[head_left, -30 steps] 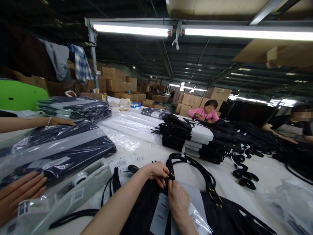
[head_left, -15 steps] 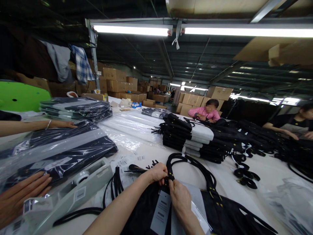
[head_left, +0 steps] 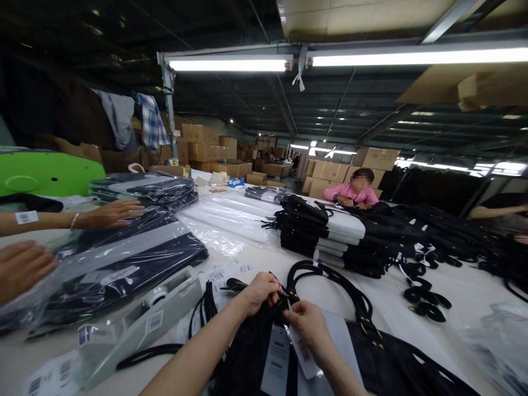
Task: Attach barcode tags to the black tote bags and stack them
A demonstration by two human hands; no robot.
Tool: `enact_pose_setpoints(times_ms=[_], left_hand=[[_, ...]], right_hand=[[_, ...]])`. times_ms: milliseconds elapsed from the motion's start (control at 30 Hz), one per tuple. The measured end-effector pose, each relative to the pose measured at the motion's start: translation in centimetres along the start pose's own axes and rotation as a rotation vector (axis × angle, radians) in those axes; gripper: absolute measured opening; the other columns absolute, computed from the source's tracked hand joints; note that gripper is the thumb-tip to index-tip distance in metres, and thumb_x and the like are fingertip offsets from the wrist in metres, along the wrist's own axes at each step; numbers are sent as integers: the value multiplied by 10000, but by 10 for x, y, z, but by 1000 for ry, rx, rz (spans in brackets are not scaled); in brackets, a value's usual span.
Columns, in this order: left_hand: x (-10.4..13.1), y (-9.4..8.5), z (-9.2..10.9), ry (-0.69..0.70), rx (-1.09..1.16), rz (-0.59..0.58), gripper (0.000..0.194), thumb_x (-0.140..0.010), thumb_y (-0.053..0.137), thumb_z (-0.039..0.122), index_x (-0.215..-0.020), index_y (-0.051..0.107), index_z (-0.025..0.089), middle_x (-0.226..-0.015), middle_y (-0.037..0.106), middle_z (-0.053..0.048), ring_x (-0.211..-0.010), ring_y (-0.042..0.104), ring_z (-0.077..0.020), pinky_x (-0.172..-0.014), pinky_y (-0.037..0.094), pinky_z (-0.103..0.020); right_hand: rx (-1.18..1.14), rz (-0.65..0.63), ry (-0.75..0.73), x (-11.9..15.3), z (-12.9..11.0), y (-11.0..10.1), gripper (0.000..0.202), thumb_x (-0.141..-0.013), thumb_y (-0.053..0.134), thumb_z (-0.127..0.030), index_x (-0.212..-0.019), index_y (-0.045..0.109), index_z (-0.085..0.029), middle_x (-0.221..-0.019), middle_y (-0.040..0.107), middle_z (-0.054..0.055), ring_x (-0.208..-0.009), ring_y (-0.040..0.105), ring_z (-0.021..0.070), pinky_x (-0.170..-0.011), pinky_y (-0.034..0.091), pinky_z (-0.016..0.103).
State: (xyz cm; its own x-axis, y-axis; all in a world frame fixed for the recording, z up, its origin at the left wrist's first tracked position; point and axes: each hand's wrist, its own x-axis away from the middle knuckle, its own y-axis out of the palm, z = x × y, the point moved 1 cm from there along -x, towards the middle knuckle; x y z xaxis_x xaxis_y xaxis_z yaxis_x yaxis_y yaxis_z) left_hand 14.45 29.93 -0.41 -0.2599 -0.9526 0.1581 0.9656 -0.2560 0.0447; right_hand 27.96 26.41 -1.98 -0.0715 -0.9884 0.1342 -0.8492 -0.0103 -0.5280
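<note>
A black bag (head_left: 243,352) with looped black handles (head_left: 330,272) lies in front of me, a grey printed tag (head_left: 275,355) hanging on it. My left hand (head_left: 264,291) is closed at the base of the handle, pinching a thin dark cord or strap end. My right hand (head_left: 307,324) is closed just to the right, fingertips at the top of a white tag (head_left: 301,352) that hangs over the bag. The small parts between my fingertips are partly hidden.
A co-worker's hands (head_left: 109,213) are over plastic-wrapped dark bags (head_left: 136,264) at left. A pale label dispenser (head_left: 140,324) stands nearby. Stacked black bags (head_left: 301,225) lie beyond my hands. A person in pink (head_left: 357,192) sits across the table.
My right hand has moved slightly and now shows a white tag at its fingertips. The co-worker's hands have lifted off the wrapped bag. The view has shifted a little.
</note>
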Motion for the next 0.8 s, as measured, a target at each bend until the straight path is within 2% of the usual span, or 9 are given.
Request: enact_pose_setpoints(times_ms=[133, 300, 433, 633, 800], left_hand=[[1, 4, -5, 22, 154, -27, 139, -556, 513, 257, -607, 499, 128, -398, 447, 35, -371, 380, -59, -395, 245, -180], [-3, 9, -14, 61, 272, 18, 197, -531, 517, 315, -591, 500, 128, -401, 417, 40, -373, 354, -56, -398, 222, -190], [-4, 9, -16, 109, 316, 88, 210, -523, 533, 322, -595, 481, 132, -492, 475, 25, -388, 352, -43, -397, 209, -192], [-3, 9, -13, 131, 334, 122, 227, -503, 562, 318, -594, 467, 132, -507, 463, 39, -374, 321, -26, -381, 158, -184], [-3, 10, -14, 118, 351, 148, 210, -520, 544, 310, -601, 438, 146, -548, 486, 33, -365, 320, -20, -374, 147, -181]], right_hand=[[-326, -73, 79, 3, 6, -1, 214, -625, 587, -339, -600, 490, -150, -478, 441, -46, -426, 356, 58, -444, 261, 202], [-610, -127, 149, 9, 9, -5, 395, -450, 691, -447, -616, 502, -143, -484, 453, -44, -423, 378, 49, -424, 281, 190], [-724, -154, 218, 11, 12, -5, 398, -404, 729, -397, -620, 505, -149, -475, 479, -35, -404, 415, 65, -397, 303, 193], [-805, -154, 270, 11, 18, -3, 289, -463, 721, -269, -615, 509, -144, -456, 503, -29, -391, 451, 80, -383, 324, 188], [-850, -150, 269, 9, 22, -1, 274, -486, 721, -241, -648, 525, -139, -469, 533, -23, -408, 481, 93, -396, 349, 189]])
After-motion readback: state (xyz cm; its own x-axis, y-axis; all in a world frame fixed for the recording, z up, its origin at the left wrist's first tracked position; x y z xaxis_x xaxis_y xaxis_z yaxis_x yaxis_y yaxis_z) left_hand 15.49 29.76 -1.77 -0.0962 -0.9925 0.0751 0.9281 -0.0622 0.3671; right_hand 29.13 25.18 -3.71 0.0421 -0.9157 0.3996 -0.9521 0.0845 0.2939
